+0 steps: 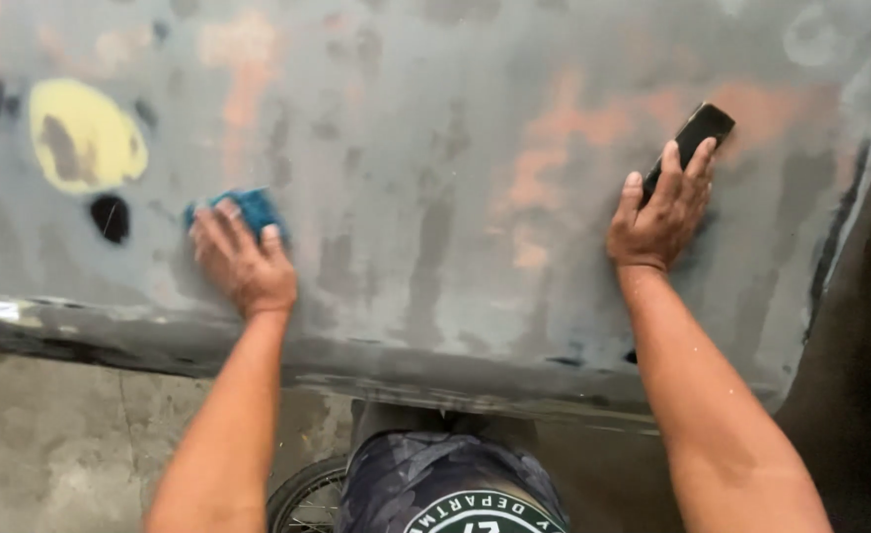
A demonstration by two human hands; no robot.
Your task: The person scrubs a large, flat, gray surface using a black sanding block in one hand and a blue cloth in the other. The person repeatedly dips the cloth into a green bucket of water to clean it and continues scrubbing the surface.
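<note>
At left of centre in the frame, the left hand (241,259) presses a blue sanding pad (243,210) flat against the grey, patchy metal panel (435,197), fingers together on top of it. At right, the right hand (660,215) holds a black block (690,143) against the panel, fingers clamped along it. A yellow filler patch (85,133) sits upper left.

A pad (243,209) is pressed flat on the panel (425,247) at left under the left hand (243,262). A block (692,143) is held on the panel at right by the right hand (660,212). A wheel (302,498) is seen near, below the panel's edge.
</note>
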